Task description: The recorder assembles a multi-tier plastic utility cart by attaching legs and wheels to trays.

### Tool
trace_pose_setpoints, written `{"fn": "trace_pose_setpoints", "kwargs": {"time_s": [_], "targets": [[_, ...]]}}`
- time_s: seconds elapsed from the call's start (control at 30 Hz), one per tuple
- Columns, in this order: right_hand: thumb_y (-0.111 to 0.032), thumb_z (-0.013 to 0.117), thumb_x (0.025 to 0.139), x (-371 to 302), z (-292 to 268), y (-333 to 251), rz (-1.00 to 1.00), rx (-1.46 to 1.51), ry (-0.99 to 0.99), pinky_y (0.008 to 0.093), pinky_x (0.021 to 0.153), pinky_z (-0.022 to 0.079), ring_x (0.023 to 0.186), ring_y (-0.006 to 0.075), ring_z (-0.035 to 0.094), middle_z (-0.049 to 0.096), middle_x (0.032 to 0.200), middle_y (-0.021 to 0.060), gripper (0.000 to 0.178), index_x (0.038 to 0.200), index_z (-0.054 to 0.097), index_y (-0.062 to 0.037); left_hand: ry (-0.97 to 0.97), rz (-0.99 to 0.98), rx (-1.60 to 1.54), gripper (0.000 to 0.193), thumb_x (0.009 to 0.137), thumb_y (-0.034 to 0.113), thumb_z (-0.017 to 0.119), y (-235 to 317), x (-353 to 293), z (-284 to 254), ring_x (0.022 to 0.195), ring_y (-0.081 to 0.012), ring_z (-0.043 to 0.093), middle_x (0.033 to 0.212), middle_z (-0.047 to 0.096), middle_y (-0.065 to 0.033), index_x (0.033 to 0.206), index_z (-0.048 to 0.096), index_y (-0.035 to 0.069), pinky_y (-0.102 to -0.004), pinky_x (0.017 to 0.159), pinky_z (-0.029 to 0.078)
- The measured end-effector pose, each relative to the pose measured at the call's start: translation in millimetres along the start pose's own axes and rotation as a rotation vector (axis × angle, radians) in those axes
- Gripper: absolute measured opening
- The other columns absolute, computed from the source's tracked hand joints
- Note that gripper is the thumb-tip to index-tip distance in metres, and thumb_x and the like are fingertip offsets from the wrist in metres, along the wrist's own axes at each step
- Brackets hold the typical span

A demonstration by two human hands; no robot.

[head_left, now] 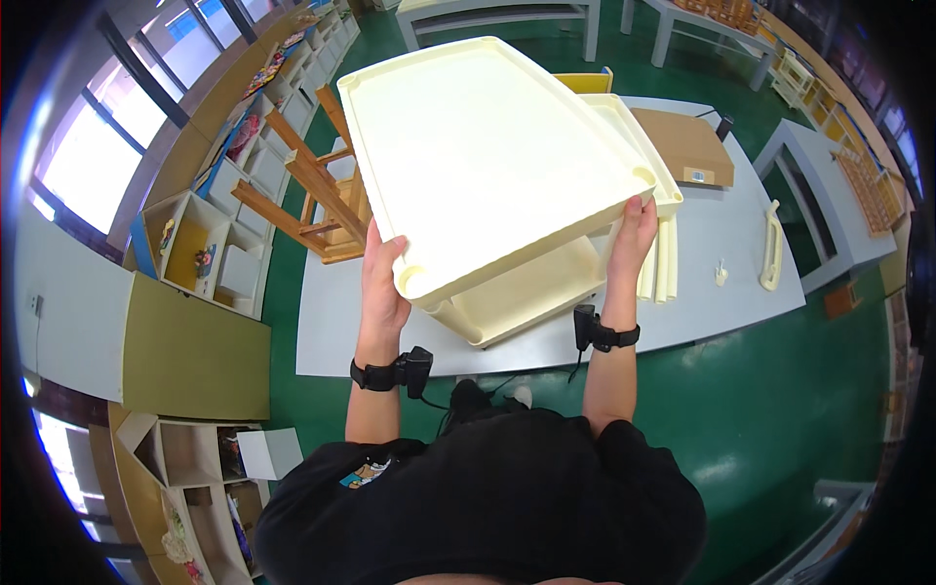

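Note:
A large cream plastic shelf tray [487, 156] with a raised rim and round corner sockets is held level between my two hands, above the table. My left hand [382, 283] is closed on its near left corner, thumb over the rim. At its near right corner, my right hand [632, 239] grips the edge with the fingers partly hidden underneath. Below it sits a second cream tray [531, 297], largely covered. Another cream tray [666, 180] shows from behind the right side. Cream tubes [666, 261] lie beside my right hand.
The light grey table [341, 336] bears a cardboard box [687, 146], a curved cream handle [772, 244] and a small bag of parts [721, 273]. Upturned wooden stools [327, 195] stand at the left. Low shelves [205, 258] line the left wall; a grey table [814, 195] stands right.

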State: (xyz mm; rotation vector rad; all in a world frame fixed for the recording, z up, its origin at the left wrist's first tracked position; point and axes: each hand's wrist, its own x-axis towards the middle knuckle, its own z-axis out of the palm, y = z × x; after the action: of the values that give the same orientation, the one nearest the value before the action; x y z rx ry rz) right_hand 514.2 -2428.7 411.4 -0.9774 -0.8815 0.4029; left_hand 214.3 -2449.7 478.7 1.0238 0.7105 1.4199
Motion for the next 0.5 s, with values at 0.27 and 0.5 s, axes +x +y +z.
{"fn": "trace_pose_setpoints", "kwargs": {"time_s": [0.27,0.5], "targets": [[-0.035,0.044,0.098,-20.5,0.2,22.2,0.064,0.114,-0.035,0.029,0.098,0.035,0.11,0.0165,0.048,0.054,0.119,0.0097,0.048,0.126,0.045,0.0037,0.041,-0.001,0.049,0.062,0.084,0.022,0.054,7.1,16.9,-15.0,0.111,-0.0243,0.054,0.126,0.048,-0.0178,0.137,0.031,-0.001,-0.0334,0.092,0.047],[-0.034,0.045,0.098,-33.9,0.1,47.2,0.039,0.25,-0.113,0.0272,0.091,0.039,0.103,0.0122,0.049,0.055,0.11,0.0049,0.042,0.12,0.048,0.0026,0.092,-0.083,0.025,0.057,0.084,0.023,0.053,27.8,27.5,-29.8,0.107,-0.0246,0.057,0.123,0.052,-0.0174,0.133,0.037,-0.002,-0.0332,0.089,0.049]]}}
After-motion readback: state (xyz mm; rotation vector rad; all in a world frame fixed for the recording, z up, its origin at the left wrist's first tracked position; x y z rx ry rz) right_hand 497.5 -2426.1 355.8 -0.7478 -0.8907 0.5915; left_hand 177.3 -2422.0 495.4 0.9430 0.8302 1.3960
